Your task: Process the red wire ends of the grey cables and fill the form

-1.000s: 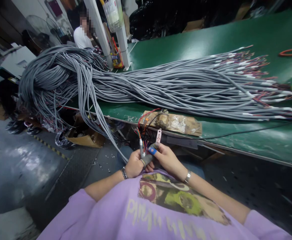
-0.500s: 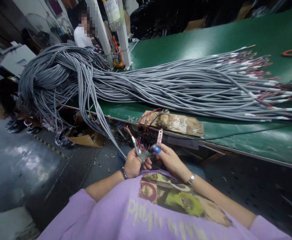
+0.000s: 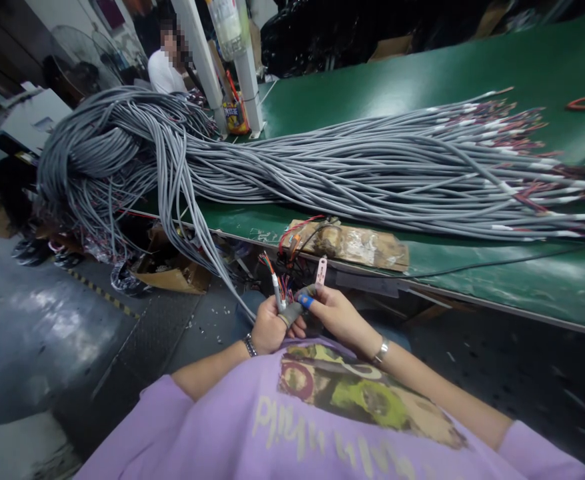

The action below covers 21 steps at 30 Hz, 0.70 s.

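My left hand is closed round the end of a grey cable, whose stripped coloured wires fan out above my fist. My right hand, with grey and blue finger covers, pinches a small pink tool right beside the cable end. Both hands are close together in front of my chest, just below the edge of the green bench. A big bundle of grey cables lies across the bench and spills off its left end.
A taped brown block with red and black wires sits at the bench edge above my hands. A cardboard box lies on the floor at left. Another person sits far back, beside white posts.
The cable end in my left hand tilted left and has come back nearly upright. My right hand stays beside it with the pink tool.
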Each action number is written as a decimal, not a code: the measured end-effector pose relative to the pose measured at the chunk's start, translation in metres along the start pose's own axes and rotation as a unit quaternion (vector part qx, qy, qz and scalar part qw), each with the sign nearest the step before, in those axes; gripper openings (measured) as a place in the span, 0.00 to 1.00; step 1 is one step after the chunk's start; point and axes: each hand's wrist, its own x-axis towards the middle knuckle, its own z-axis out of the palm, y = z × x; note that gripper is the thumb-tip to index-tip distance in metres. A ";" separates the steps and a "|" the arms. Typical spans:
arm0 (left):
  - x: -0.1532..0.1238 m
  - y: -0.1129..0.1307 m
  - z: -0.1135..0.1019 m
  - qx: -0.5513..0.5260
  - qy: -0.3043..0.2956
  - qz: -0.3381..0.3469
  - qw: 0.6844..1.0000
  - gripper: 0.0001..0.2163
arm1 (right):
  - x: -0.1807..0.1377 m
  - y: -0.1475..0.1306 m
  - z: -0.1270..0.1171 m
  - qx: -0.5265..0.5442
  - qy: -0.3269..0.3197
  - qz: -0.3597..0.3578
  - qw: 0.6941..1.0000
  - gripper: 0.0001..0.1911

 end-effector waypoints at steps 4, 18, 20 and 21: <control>-0.001 0.003 0.002 -0.011 0.001 0.000 1.000 0.26 | 0.005 0.014 0.000 0.071 0.077 0.030 0.994 0.16; -0.007 0.027 0.010 -0.057 -0.079 -0.029 0.995 0.25 | 0.017 0.005 -0.021 0.238 0.004 0.005 0.971 0.25; -0.006 0.032 0.015 -0.065 -0.075 -0.035 0.995 0.25 | 0.020 0.004 -0.020 0.187 0.044 -0.033 0.981 0.26; -0.005 0.034 0.017 -0.069 -0.069 -0.035 0.995 0.26 | 0.020 0.003 -0.018 0.161 0.078 -0.058 0.982 0.27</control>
